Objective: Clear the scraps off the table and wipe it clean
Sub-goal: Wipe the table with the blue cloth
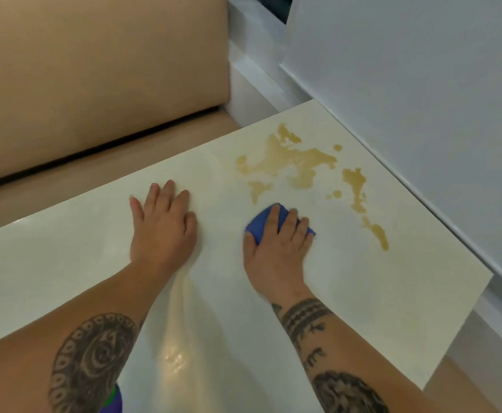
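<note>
A glossy cream table (pixel 65 263) fills the middle of the head view. A yellow-brown liquid spill (pixel 291 162) spreads in patches over its far right part, trailing toward the right edge. My right hand (pixel 276 251) presses a bunched blue cloth (pixel 261 225) flat onto the table just below the spill, fingers spread over it. My left hand (pixel 163 225) rests palm down on the bare tabletop to the left, fingers straight, holding nothing. No solid scraps show on the table.
A tan padded bench seat (pixel 94 70) runs along the table's far side. A white wall panel (pixel 422 99) borders the table on the right. A blue-green object (pixel 115 400) peeks out below my left forearm.
</note>
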Tool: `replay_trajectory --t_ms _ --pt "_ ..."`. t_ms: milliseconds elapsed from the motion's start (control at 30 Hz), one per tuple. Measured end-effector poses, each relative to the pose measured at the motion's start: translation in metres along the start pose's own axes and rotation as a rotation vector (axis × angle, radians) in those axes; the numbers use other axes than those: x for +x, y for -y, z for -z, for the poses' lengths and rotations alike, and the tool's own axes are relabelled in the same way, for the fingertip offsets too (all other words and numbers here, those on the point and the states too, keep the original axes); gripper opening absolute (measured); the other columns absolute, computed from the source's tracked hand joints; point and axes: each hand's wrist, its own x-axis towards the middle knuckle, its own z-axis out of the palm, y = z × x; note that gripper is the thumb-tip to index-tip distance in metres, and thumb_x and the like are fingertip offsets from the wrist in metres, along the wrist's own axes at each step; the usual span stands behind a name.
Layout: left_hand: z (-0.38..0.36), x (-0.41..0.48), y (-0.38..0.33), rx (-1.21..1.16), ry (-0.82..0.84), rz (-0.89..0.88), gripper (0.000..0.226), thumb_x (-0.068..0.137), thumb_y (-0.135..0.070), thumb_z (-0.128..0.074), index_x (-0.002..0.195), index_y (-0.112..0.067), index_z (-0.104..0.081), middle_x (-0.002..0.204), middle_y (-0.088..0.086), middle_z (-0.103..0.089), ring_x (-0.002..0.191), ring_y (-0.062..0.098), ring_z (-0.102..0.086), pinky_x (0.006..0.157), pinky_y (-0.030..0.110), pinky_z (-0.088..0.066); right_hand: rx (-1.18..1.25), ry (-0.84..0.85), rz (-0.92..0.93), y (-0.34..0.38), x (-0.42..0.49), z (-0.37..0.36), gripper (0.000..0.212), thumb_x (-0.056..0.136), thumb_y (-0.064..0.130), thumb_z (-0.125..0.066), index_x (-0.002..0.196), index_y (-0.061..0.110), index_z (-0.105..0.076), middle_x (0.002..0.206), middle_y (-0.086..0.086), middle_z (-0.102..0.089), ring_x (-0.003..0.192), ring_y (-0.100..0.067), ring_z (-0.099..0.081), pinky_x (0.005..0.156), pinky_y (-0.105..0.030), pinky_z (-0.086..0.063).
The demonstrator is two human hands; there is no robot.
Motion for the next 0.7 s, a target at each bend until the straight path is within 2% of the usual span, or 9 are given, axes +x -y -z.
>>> replay_trajectory --t_ms 100,233,333,433,533,633,700 --pt "-0.009 0.001 0.001 0.066 0.006 0.014 0.05 0.104 -0.04 -0.03 0.15 -0.02 -0.036 0.165 0.004 -0.024 0.154 0.026 -0.009 0.124 0.056 0.002 0.003 -0.034 -0.005 0.012 0.041 -0.003 0.08 0.099 0.065 -0.018 0.161 0.018 0.001 0.166 -0.018 0.003 0.151 -0.045 0.009 0.12 -0.061 0.003" --pt "-0.01 0.003 -0.001 0.083 0.008 0.03 0.05 0.102 -0.04 -0.033 0.149 -0.022 -0.036 0.164 0.003 -0.025 0.154 0.025 -0.012 0.125 0.055 -0.001 0.042 -0.036 0.044 0.032 0.084 0.001 0.069 0.102 0.056 -0.029 0.161 0.026 -0.012 0.167 -0.013 -0.005 0.151 -0.043 0.004 0.121 -0.06 0.003" --pt "-0.009 0.002 -0.003 0.068 0.013 0.051 0.052 0.102 -0.039 -0.035 0.151 -0.022 -0.037 0.165 0.002 -0.026 0.154 0.023 -0.012 0.125 0.053 -0.001 0.032 -0.043 0.265 0.028 0.079 0.001 0.059 0.101 0.053 -0.032 0.157 0.034 -0.026 0.166 -0.007 -0.013 0.152 -0.038 -0.004 0.122 -0.057 -0.002" --pt "-0.007 0.002 -0.002 0.057 0.017 0.046 0.053 0.102 -0.04 -0.032 0.151 -0.023 -0.038 0.165 0.001 -0.026 0.154 0.022 -0.012 0.125 0.053 -0.001 0.014 -0.033 0.444 -0.004 0.06 0.001 0.058 0.1 0.055 -0.027 0.155 0.035 -0.027 0.164 -0.004 -0.018 0.152 -0.033 -0.009 0.124 -0.051 -0.005" --pt "-0.006 0.002 -0.003 0.056 0.023 0.055 0.057 0.098 -0.043 -0.026 0.15 -0.023 -0.038 0.164 0.0 -0.026 0.154 0.021 -0.012 0.125 0.052 -0.001 -0.035 -0.057 0.301 -0.016 0.08 0.001 0.061 0.102 0.054 -0.026 0.159 0.032 -0.018 0.164 -0.006 -0.016 0.152 -0.034 -0.008 0.124 -0.051 -0.004" --pt "-0.008 0.004 -0.004 0.065 0.015 0.063 0.058 0.097 -0.044 -0.026 0.149 -0.024 -0.04 0.164 0.0 -0.028 0.154 0.021 -0.014 0.125 0.052 -0.002 -0.026 -0.037 0.135 0.018 0.118 0.002 0.063 0.103 0.051 -0.024 0.16 0.03 -0.007 0.166 -0.008 -0.007 0.152 -0.039 -0.001 0.123 -0.055 -0.001" --pt "-0.009 0.005 -0.002 0.069 0.016 0.067 0.058 0.097 -0.044 -0.026 0.149 -0.023 -0.04 0.164 0.0 -0.028 0.154 0.021 -0.013 0.125 0.052 -0.001 -0.012 -0.031 0.163 0.035 0.125 0.001 0.063 0.104 0.05 -0.024 0.16 0.031 -0.006 0.167 -0.008 -0.003 0.152 -0.039 0.002 0.122 -0.056 -0.001"
